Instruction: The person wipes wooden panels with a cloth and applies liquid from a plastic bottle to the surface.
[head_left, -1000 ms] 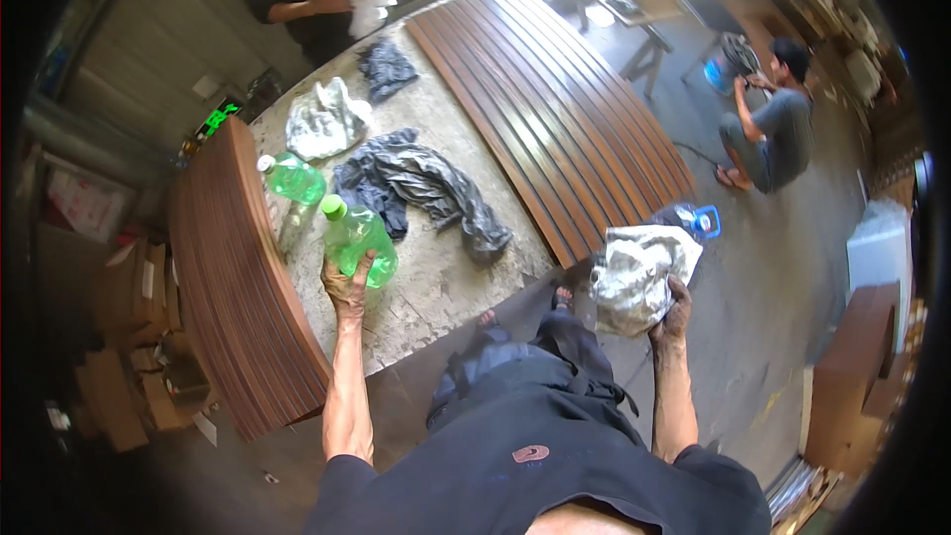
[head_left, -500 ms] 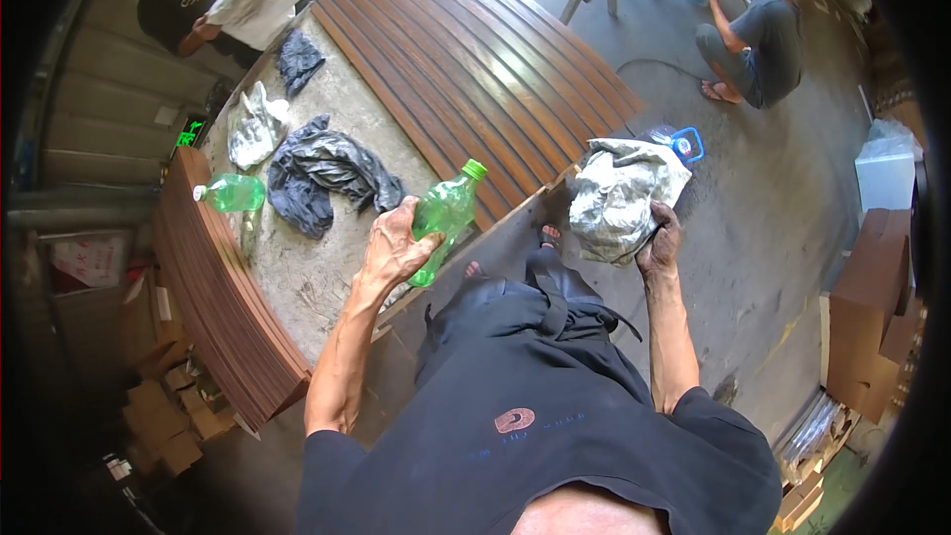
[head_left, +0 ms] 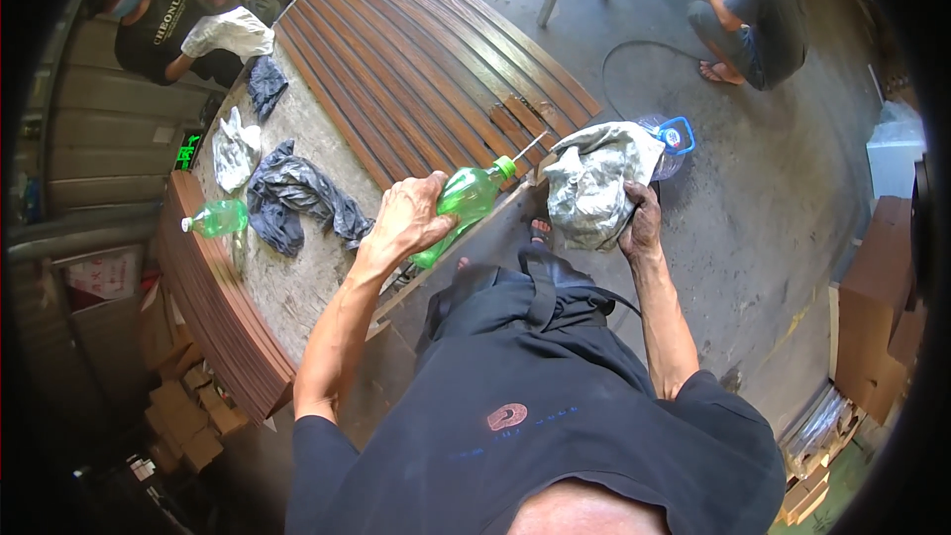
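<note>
My left hand (head_left: pixel 411 216) is wrapped round a green plastic bottle (head_left: pixel 470 200), tilted with its light green cap toward the slatted brown boards (head_left: pixel 436 59). A thin pale streak runs from the cap to the boards' near right corner, where a darker patch (head_left: pixel 519 117) shows, apparently wet. My right hand (head_left: pixel 642 220) grips a bunched white rag (head_left: pixel 599 183) with grey stains, held in the air beside that corner. Its thumb lies on the cloth; the other fingers are mostly hidden.
Dark crumpled cloths (head_left: pixel 297 193), a white cloth (head_left: pixel 236 151) and another green bottle (head_left: pixel 218 219) lie on the worn tabletop (head_left: pixel 307 292). A blue-handled clear jug (head_left: pixel 674 144) stands behind the rag. One person handles cloth at far left; another squats at far right. Cartons (head_left: pixel 872 307) line the right.
My left hand has tipped the bottle further toward the boards, and a thin streak and dark patch have appeared. The rag has shifted slightly left in view. The far-left person's hand has risen.
</note>
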Tool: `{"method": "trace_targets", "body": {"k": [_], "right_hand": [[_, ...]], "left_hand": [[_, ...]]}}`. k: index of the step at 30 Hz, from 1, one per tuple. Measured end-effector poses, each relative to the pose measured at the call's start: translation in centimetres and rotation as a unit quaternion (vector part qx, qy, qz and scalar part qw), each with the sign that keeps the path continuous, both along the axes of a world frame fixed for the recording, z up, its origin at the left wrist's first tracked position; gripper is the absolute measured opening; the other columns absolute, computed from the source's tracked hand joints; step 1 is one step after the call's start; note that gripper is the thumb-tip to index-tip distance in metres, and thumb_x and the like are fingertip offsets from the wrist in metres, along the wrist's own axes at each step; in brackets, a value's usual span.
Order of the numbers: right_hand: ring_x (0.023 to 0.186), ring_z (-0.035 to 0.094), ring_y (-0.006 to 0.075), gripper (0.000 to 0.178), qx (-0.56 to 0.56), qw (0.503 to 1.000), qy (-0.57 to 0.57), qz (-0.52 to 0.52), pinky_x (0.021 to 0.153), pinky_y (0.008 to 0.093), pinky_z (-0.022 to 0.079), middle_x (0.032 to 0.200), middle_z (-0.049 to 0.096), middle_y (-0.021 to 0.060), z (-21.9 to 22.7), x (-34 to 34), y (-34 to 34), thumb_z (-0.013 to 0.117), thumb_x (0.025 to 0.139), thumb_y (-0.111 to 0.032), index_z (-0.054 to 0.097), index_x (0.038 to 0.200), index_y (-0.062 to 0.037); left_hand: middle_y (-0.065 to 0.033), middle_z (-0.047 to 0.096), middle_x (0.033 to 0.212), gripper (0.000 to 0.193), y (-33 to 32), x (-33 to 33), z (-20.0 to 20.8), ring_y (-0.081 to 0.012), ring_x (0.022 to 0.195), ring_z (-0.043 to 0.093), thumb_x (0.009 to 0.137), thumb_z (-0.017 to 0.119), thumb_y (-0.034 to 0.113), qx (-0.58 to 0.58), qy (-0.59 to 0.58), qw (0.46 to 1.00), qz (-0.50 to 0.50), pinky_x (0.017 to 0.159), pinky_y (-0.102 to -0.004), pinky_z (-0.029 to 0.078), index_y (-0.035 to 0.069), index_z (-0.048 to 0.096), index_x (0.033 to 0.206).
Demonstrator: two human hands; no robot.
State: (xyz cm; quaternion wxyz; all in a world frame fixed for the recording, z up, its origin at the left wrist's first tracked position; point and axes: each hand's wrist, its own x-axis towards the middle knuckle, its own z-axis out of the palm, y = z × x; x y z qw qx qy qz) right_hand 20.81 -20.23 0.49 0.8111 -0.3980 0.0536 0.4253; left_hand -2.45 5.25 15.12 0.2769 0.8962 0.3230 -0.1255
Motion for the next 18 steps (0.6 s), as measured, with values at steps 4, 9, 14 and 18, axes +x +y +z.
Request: {"method": "trace_targets", "body": {"k": [4, 9, 14, 18], "right_hand": [[0.095, 0.070, 0.0239, 0.032, -0.023, 1.000, -0.005, -0.008, 0.091, 0.0386, 0.057, 0.104, 0.070, 0.0119, -0.8, 1.1, -0.1, 0.060, 0.089, -0.012, 0.061, 0.116, 0.0053], [0.093, 0.069, 0.0223, 0.032, -0.029, 1.000, -0.010, 0.001, 0.089, 0.0365, 0.056, 0.103, 0.069, 0.0111, 0.1, 1.7, 0.2, 0.058, 0.088, -0.011, 0.061, 0.116, 0.0054], [0.091, 0.068, 0.0210, 0.030, -0.029, 1.000, -0.005, 0.010, 0.087, 0.0350, 0.056, 0.100, 0.068, 0.0102, 0.2, 2.5, 0.6, 0.056, 0.087, -0.009, 0.060, 0.114, 0.0054], [0.093, 0.070, 0.0220, 0.028, -0.059, 0.998, -0.017, -0.010, 0.091, 0.0361, 0.056, 0.100, 0.069, 0.0110, -0.9, 3.1, 1.0, 0.056, 0.090, -0.011, 0.061, 0.111, 0.0067]], "left_hand": [[-0.0245, 0.071, 0.092, 0.046, 0.8, 1.8, -0.5, -0.0367, 0.091, 0.072, 0.076, 0.076, 0.024, 0.009, 0.012, 0.999, 0.036, 0.085, -0.0449, 0.055, 0.000, 0.065, 0.113], [-0.0230, 0.071, 0.091, 0.045, 0.7, 4.4, 0.6, -0.0359, 0.089, 0.071, 0.076, 0.076, 0.024, 0.012, -0.011, 0.996, 0.091, 0.084, -0.0449, 0.054, 0.000, 0.064, 0.112], [-0.0229, 0.071, 0.091, 0.045, 1.0, 4.2, 0.3, -0.0363, 0.088, 0.071, 0.075, 0.076, 0.025, 0.018, -0.009, 0.992, 0.124, 0.083, -0.0453, 0.054, 0.001, 0.065, 0.112], [-0.0236, 0.071, 0.096, 0.050, 0.8, 0.9, 0.3, -0.0392, 0.093, 0.070, 0.074, 0.076, 0.031, 0.004, 0.065, 0.995, 0.078, 0.085, -0.0462, 0.054, 0.000, 0.065, 0.112]]}}
